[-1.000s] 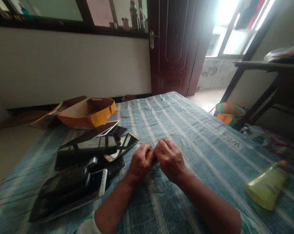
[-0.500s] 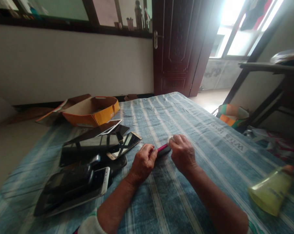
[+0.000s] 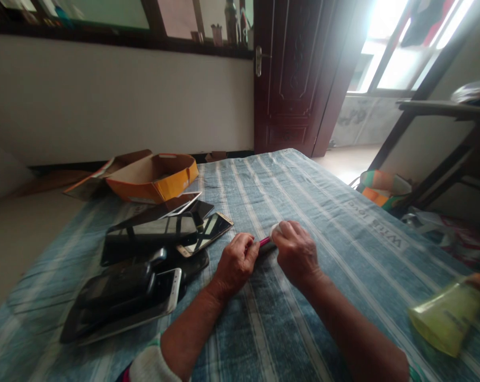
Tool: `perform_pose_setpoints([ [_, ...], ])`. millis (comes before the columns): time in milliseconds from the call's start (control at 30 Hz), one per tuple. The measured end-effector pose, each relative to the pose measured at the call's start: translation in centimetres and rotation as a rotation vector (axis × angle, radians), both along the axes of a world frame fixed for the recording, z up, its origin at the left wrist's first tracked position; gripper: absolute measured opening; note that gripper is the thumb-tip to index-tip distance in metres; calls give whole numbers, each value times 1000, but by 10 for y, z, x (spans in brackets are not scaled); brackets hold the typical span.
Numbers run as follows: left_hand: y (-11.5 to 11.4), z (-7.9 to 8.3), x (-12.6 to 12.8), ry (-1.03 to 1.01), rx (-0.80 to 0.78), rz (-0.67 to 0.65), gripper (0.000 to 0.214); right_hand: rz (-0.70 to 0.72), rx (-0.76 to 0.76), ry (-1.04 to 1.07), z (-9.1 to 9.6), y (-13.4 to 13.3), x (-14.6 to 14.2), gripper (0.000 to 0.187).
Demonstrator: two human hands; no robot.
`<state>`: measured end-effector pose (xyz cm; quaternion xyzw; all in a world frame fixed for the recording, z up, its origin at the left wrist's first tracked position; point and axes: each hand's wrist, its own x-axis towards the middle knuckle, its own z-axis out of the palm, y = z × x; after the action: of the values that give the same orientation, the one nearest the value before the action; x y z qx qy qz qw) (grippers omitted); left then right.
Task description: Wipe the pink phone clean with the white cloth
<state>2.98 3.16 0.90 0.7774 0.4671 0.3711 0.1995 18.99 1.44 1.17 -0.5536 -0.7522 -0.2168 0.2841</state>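
My left hand (image 3: 236, 261) grips a small dark device with a pink edge (image 3: 264, 242), held low over a blue striped cloth (image 3: 327, 223). My right hand (image 3: 297, 253) closes on a small white wad (image 3: 275, 229) pressed against the far end of that device. Both hands sit close together near the middle of the cloth. Most of the device is hidden by my fingers.
A pile of phones and tablets (image 3: 144, 265) lies left of my hands. An orange cardboard box (image 3: 154, 178) stands behind it. A yellow-green bottle (image 3: 446, 315) lies at the right. A dark door (image 3: 291, 74) and a dark table (image 3: 442, 138) stand beyond.
My hands were pressed together a second ago, then drew apart and exposed the pink-edged device. They have since closed in a little again. The view shifted slightly.
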Motion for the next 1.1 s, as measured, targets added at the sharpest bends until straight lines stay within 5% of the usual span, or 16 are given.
perform_pose_setpoints([
  [500, -22, -2, -21, -67, -117, -80, 21, 21, 27, -29, -1, -5, -6, 24],
  [1100, -19, -4, -23, -116, -59, -109, 17, 256, 74, -21, -4, -22, -43, 27],
])
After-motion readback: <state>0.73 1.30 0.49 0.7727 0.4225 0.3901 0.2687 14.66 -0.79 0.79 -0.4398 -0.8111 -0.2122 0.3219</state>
